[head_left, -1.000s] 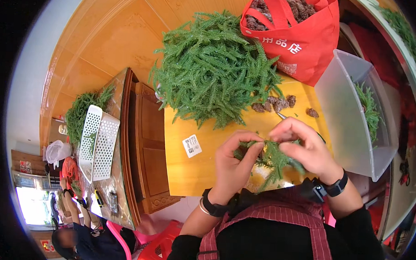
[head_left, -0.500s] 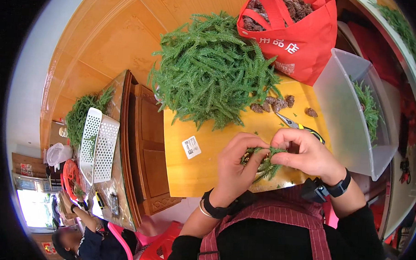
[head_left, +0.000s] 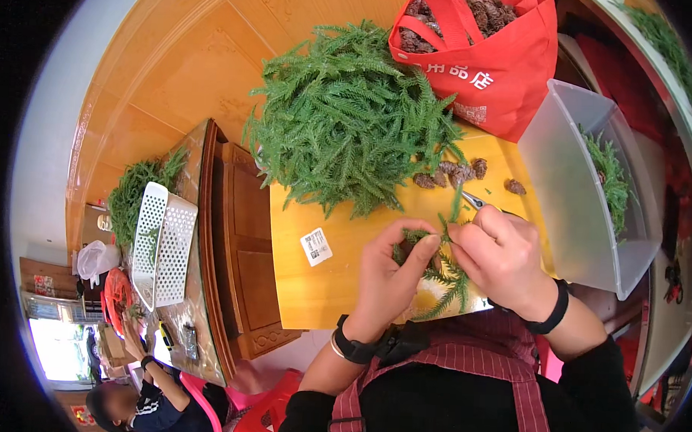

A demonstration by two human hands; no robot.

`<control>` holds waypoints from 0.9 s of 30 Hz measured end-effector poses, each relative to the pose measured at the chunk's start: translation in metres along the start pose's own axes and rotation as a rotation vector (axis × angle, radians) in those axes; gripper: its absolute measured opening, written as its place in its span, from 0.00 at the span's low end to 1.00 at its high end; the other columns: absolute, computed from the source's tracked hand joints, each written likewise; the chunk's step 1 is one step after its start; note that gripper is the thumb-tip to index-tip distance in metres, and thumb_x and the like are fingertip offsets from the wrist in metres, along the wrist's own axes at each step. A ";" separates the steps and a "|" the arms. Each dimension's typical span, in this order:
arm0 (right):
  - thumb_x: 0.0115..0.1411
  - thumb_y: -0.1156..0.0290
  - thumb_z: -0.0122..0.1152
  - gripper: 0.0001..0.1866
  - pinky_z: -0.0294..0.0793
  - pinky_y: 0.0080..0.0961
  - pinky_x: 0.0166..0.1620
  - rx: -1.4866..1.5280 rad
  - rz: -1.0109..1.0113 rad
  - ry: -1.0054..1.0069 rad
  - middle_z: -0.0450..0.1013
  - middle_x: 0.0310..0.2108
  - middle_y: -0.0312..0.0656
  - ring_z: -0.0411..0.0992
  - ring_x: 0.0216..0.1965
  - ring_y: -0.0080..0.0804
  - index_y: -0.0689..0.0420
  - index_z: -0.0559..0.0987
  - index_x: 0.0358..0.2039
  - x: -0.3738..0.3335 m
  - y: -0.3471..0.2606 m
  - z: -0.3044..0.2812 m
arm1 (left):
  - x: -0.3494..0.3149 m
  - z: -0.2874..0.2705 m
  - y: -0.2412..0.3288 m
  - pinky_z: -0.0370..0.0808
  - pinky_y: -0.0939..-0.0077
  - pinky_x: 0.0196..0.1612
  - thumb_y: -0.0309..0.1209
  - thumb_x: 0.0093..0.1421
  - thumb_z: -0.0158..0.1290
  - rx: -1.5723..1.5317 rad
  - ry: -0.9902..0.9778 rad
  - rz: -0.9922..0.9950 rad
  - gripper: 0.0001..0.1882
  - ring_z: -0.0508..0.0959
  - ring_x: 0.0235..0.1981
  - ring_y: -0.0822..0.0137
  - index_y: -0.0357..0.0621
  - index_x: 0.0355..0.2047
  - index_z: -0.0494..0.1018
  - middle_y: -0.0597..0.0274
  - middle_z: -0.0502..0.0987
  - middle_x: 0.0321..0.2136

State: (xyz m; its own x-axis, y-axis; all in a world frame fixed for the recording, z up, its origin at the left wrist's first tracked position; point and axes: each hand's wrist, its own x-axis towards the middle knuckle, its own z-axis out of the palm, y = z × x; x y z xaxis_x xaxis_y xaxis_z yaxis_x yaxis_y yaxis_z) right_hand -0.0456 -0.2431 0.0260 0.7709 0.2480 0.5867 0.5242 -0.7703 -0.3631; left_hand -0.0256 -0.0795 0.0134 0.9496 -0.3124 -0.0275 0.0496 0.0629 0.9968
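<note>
In front of my chest, my left hand (head_left: pixel 393 271) pinches a green artificial pine sprig (head_left: pixel 455 282) between thumb and fingers. My right hand (head_left: pixel 501 256) is closed at the sprig's upper part, its fingertips pressed together on a stem. Several needled branches fan out below and above the fingers. Something brown shows among the needles, partly hidden by my left thumb. Just beyond my right hand lie pliers (head_left: pixel 472 200); their grey jaws show while the hand covers most of the handles. A few brown pine cones (head_left: pixel 460 174) rest on the yellow table behind them.
A large heap of green pine sprigs (head_left: pixel 357 125) covers the table's far left. Behind it stands a red bag (head_left: pixel 503 84) of pine cones. A translucent bin (head_left: pixel 568 186) is at the right; a white label card (head_left: pixel 316 246) lies left. Another person (head_left: pixel 164 396) works at a side table.
My right hand has turned and rolled its fingers over the sprig, covering more of the pliers. The branches have spread, one now pointing up. The other person's arm has shifted.
</note>
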 end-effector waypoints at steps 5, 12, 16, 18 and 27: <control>0.39 0.79 0.64 0.10 0.65 0.23 0.22 0.064 -0.018 0.151 0.63 0.19 0.37 0.67 0.19 0.28 0.59 0.74 0.24 0.005 0.004 0.011 | 0.000 0.000 -0.004 0.68 0.87 0.27 0.25 0.58 0.50 -0.057 0.028 0.070 0.06 0.73 0.24 0.80 0.37 0.35 0.70 0.66 0.73 0.24; 0.53 0.74 0.58 0.06 0.65 0.12 0.35 0.977 0.626 -0.378 0.68 0.26 0.31 0.65 0.29 0.14 0.62 0.72 0.29 -0.011 0.009 0.003 | -0.005 -0.005 -0.008 0.69 0.86 0.28 0.22 0.57 0.50 0.103 0.098 0.174 0.07 0.73 0.25 0.77 0.37 0.37 0.69 0.62 0.74 0.27; 0.57 0.70 0.55 0.08 0.62 0.11 0.33 1.199 0.738 -0.296 0.68 0.27 0.29 0.63 0.30 0.12 0.62 0.72 0.33 -0.010 0.004 0.001 | -0.003 -0.009 0.002 0.69 0.86 0.27 0.19 0.50 0.55 0.399 0.027 0.372 0.10 0.73 0.29 0.76 0.39 0.35 0.72 0.63 0.73 0.29; 0.57 0.70 0.55 0.08 0.62 0.11 0.32 1.205 0.771 -0.282 0.68 0.28 0.28 0.62 0.30 0.11 0.62 0.73 0.34 -0.010 0.002 0.002 | -0.004 -0.008 0.003 0.69 0.85 0.28 0.18 0.48 0.56 0.415 0.035 0.376 0.10 0.73 0.30 0.74 0.40 0.33 0.73 0.62 0.74 0.28; 0.57 0.71 0.57 0.05 0.58 0.09 0.29 1.408 0.798 -0.264 0.65 0.25 0.23 0.59 0.26 0.07 0.57 0.73 0.31 -0.017 0.004 0.008 | -0.004 -0.011 0.001 0.71 0.77 0.34 0.16 0.42 0.59 0.380 -0.041 0.486 0.12 0.75 0.31 0.64 0.39 0.28 0.74 0.58 0.75 0.28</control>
State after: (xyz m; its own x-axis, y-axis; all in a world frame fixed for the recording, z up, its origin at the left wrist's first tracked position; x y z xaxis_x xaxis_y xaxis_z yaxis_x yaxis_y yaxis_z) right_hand -0.0535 -0.2457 0.0091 0.9510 0.2754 -0.1403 -0.2303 0.3289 -0.9158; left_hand -0.0266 -0.0680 0.0138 0.8230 -0.3690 0.4320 -0.5065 -0.1323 0.8520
